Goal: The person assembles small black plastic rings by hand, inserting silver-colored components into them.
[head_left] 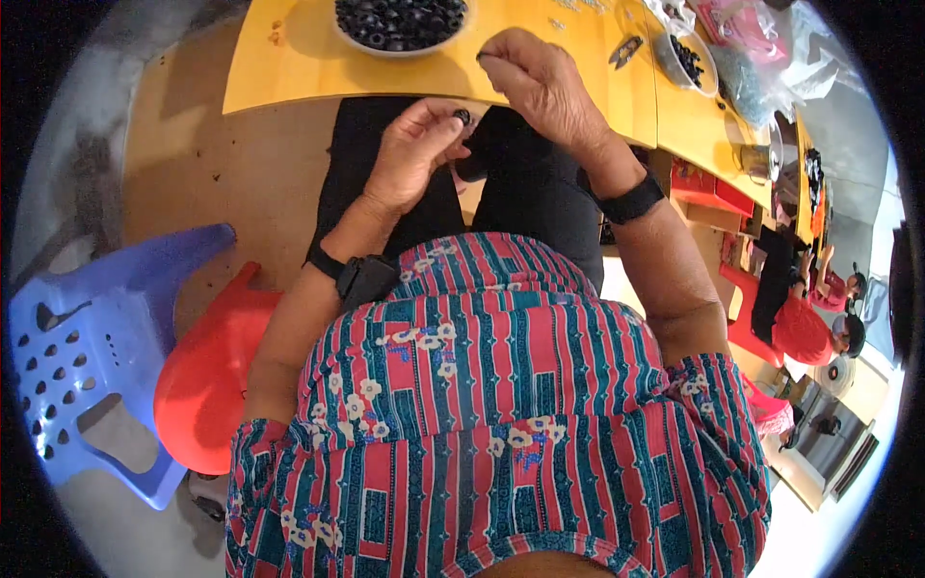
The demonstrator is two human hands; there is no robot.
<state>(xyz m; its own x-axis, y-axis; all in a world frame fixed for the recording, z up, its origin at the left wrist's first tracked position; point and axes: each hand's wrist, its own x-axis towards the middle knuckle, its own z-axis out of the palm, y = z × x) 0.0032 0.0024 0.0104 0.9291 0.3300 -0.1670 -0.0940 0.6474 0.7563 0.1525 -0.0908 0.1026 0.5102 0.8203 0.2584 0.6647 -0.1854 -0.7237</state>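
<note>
Upper centre of the frame, our left hand (411, 159) pinches a small black piece (462, 117); to its upper right, our right hand (544, 85) is curled, and whether it grips anything we can't tell. Up top, a bowl (407, 53) of black pieces (395, 24) sits on our yellow tabletop (289, 67).

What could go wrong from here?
The small black piece pinched in the left hand might slip: it is off the table's front edge, above the black trousers, so it could drop out of reach. The pale bowl of black pieces stands near that edge; a bump might spill some.
</note>
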